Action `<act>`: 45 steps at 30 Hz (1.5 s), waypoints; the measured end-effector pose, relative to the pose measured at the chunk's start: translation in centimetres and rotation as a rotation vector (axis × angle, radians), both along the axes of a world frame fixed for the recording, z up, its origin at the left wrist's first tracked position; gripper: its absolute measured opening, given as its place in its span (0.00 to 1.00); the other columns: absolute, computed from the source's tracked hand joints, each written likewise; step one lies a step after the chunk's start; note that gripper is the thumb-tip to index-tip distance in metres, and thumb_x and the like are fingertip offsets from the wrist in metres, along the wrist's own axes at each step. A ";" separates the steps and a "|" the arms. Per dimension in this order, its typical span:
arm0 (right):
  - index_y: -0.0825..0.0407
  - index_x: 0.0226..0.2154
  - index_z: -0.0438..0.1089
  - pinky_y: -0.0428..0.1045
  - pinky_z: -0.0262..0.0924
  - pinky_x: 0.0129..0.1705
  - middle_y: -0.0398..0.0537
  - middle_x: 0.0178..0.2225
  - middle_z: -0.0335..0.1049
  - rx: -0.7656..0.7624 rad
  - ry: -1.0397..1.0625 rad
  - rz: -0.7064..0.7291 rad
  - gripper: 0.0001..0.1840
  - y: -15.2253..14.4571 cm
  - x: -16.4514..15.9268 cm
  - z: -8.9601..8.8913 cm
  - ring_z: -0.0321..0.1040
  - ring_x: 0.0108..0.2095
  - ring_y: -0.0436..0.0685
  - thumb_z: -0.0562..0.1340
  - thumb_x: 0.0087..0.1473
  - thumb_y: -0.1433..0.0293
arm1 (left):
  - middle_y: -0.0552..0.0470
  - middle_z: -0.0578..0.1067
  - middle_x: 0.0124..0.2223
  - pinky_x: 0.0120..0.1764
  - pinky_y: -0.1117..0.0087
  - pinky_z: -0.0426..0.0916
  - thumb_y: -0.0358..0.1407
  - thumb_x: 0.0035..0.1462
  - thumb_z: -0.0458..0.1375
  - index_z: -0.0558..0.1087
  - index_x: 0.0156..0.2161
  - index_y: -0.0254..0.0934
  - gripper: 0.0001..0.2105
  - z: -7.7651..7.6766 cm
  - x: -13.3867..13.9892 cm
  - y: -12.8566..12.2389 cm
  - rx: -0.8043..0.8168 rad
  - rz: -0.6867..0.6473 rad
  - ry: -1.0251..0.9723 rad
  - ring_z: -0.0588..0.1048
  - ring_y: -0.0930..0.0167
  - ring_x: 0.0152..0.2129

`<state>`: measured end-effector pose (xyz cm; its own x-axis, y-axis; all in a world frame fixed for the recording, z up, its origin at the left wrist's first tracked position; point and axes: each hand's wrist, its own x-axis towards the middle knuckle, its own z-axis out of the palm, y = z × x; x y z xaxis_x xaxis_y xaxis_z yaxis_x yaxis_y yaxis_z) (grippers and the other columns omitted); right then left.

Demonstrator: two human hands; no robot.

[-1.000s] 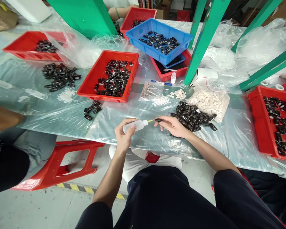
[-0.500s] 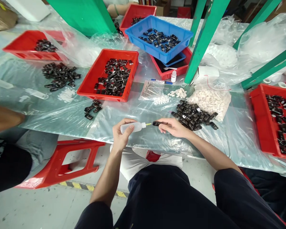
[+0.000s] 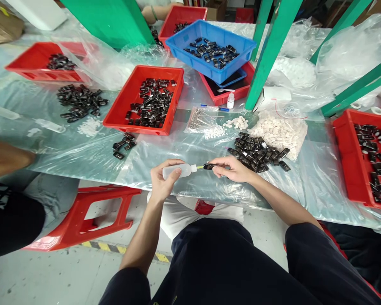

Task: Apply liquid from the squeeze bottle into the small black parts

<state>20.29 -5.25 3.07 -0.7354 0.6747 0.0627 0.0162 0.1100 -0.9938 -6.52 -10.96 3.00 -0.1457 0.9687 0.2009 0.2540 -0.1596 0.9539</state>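
Observation:
My left hand is wrapped round a translucent white squeeze bottle that lies sideways, its thin yellowish needle tip pointing right. Between the fingers of my right hand is a small glossy black plastic part. The needle tip reaches the left end of this part; whether it enters cannot be told. Just beyond my right hand lies a pile of similar black parts. Small white pieces and a clear bag of thin metal sticks lie farther back on the plastic-covered table.
A red tray of black parts stands left of centre, with a blue tray stacked behind. Another red tray is at the right. A bag of white pieces lies near green posts. A co-worker's arm rests at left.
The bottle has shifted slightly right, so its needle tip is closer to the black part. My right hand holds nearly the same place.

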 end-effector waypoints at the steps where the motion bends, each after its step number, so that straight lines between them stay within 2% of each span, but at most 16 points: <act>1: 0.57 0.46 0.77 0.46 0.52 0.27 0.41 0.25 0.68 0.000 0.010 -0.001 0.17 0.0 0.0 0.0 0.59 0.24 0.48 0.60 0.68 0.61 | 0.47 0.82 0.32 0.28 0.70 0.68 0.55 0.54 0.67 0.83 0.34 0.36 0.21 0.0 0.1 0.0 0.007 0.005 -0.004 0.76 0.68 0.25; 10: 0.56 0.47 0.77 0.46 0.54 0.27 0.40 0.24 0.68 -0.053 0.107 -0.016 0.17 -0.1 -0.1 -0.1 0.59 0.24 0.48 0.62 0.68 0.60 | 0.44 0.85 0.37 0.33 0.68 0.73 0.54 0.56 0.67 0.85 0.38 0.37 0.20 -1.4 -0.1 -0.6 0.043 0.022 -0.072 0.82 0.64 0.32; 26: 0.56 0.48 0.78 0.46 0.53 0.26 0.40 0.23 0.68 -0.068 0.133 -0.017 0.19 0.1 0.0 -0.2 0.58 0.23 0.48 0.62 0.67 0.59 | 0.44 0.85 0.35 0.30 0.69 0.74 0.56 0.53 0.69 0.85 0.37 0.36 0.22 0.0 0.4 -0.7 0.031 0.030 -0.043 0.81 0.66 0.28; 45: 0.57 0.48 0.78 0.46 0.53 0.27 0.40 0.23 0.67 -0.074 0.118 0.021 0.21 0.2 0.3 -0.5 0.60 0.23 0.48 0.63 0.67 0.56 | 0.45 0.85 0.34 0.28 0.71 0.73 0.49 0.55 0.70 0.86 0.38 0.36 0.16 0.6 -0.1 -0.7 0.044 -0.045 0.015 0.81 0.68 0.27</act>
<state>20.60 -5.06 2.62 -0.7398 0.6653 0.1003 -0.1031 0.0352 -0.9940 -6.61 -11.63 3.57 -0.0991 0.9645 0.2449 0.2604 -0.2124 0.9418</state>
